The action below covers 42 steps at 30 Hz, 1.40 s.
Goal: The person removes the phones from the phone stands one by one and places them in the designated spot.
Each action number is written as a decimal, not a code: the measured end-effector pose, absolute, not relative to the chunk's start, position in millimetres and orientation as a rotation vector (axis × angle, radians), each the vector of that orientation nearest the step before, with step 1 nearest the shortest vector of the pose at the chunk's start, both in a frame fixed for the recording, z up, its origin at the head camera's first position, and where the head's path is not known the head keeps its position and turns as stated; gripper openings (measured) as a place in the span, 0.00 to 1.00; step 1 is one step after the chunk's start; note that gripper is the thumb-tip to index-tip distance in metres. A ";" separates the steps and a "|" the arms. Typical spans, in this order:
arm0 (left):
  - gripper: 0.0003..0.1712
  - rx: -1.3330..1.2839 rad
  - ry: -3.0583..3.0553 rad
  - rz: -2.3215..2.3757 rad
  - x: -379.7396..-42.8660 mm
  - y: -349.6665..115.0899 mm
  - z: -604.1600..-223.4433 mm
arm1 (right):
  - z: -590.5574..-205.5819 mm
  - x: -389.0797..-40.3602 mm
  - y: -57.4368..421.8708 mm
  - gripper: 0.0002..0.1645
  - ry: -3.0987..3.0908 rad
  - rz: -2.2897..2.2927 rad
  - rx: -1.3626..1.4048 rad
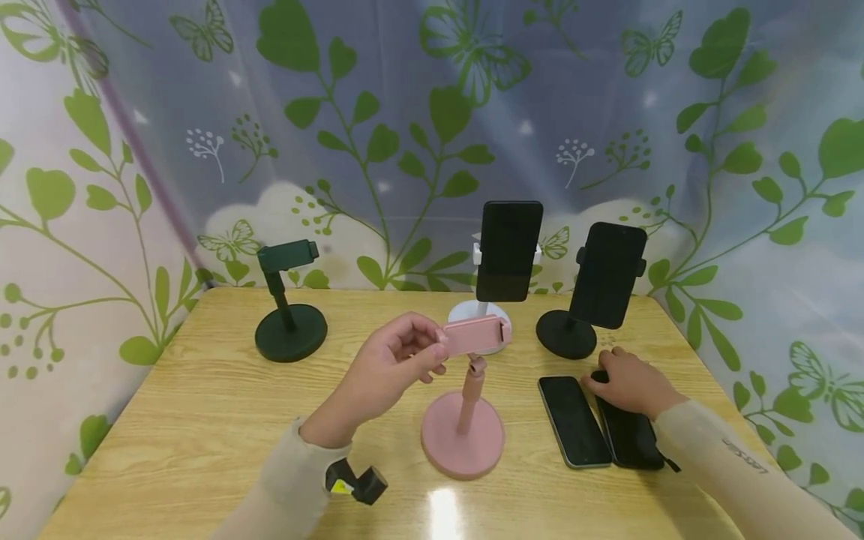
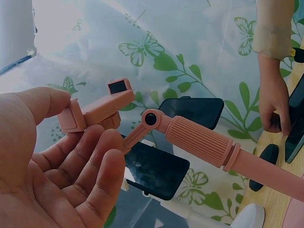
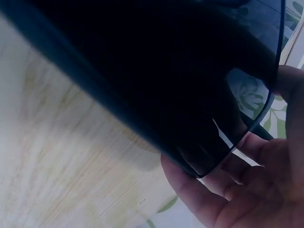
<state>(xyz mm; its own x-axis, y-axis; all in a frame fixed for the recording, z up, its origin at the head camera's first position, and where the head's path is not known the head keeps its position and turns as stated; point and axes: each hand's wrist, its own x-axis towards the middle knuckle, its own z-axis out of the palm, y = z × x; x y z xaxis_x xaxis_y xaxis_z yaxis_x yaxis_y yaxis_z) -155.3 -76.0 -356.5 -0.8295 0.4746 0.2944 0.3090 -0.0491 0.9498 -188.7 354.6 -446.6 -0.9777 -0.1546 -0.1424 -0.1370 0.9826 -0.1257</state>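
Near the middle of the table stands a pink phone stand [image 1: 463, 436] with a round base and a tilted holder. My left hand [image 1: 398, 364] pinches the left end of that holder between thumb and fingers; the left wrist view shows the holder's end [image 2: 72, 116] in the grip. On the right, my right hand [image 1: 629, 382] grips the far end of a dark phone [image 1: 631, 439] lying on the table. Thumb and fingers are at its edges in the right wrist view, and the phone [image 3: 142, 71] fills much of it. A second phone [image 1: 574, 421] lies just left of it.
Behind the pink stand, a white stand [image 1: 459, 309] holds an upright phone [image 1: 509, 251]. A black stand [image 1: 565, 336] at back right carries another phone [image 1: 607, 276]. The dark green stand [image 1: 290, 334] at back left has no phone. A patterned curtain [image 1: 378, 150] borders the wooden table.
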 end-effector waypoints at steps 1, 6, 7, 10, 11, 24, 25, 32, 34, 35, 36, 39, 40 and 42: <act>0.09 0.859 2.079 2.009 -155.5 -75.8 -356.3 | -446.3 -188.8 354.0 0.29 2.986 -0.174 -0.232; 0.09 0.852 2.090 1.999 -155.7 -74.7 -355.3 | -448.1 -191.4 353.1 0.25 3.017 -0.136 -0.258; 0.09 0.851 2.090 1.998 -155.7 -74.7 -355.3 | -448.7 -192.0 353.5 0.25 3.018 -0.131 -0.256; 0.09 0.842 2.093 1.998 -155.9 -74.5 -355.2 | -450.7 -194.4 355.8 0.27 3.017 -0.129 -0.251; 0.09 0.840 2.092 1.998 -156.0 -74.5 -355.2 | -451.1 -195.1 356.9 0.27 3.015 -0.131 -0.252; 0.10 0.865 2.081 2.026 -157.6 -75.5 -355.0 | -429.6 -182.0 340.8 0.15 3.062 -0.099 -0.416; 0.11 0.880 2.081 2.024 -158.1 -76.0 -355.6 | -424.1 -178.6 334.2 0.14 3.049 -0.106 -0.434; 0.21 1.054 2.151 1.930 -161.9 -81.0 -360.0 | -371.3 -150.5 277.4 0.15 2.874 -0.267 -0.503; 0.24 1.104 2.198 1.880 -163.0 -82.3 -360.1 | -355.7 -142.3 261.7 0.13 2.863 -0.326 -0.544; 0.25 1.120 2.220 1.857 -163.7 -82.9 -360.2 | -349.1 -139.2 255.0 0.13 2.869 -0.362 -0.566; 0.26 1.121 2.241 1.835 -164.1 -83.3 -360.3 | -343.0 -136.8 249.0 0.12 2.875 -0.394 -0.575; 0.26 1.066 2.313 1.770 -166.9 -82.7 -364.3 | -329.5 -132.1 233.4 0.14 2.929 -0.487 -0.594; 0.25 1.038 2.339 1.736 -167.9 -82.2 -366.3 | -327.0 -131.4 229.2 0.14 2.963 -0.511 -0.590; 0.22 0.995 2.362 1.660 -168.8 -80.4 -368.9 | -324.7 -130.7 221.6 0.13 3.053 -0.563 -0.561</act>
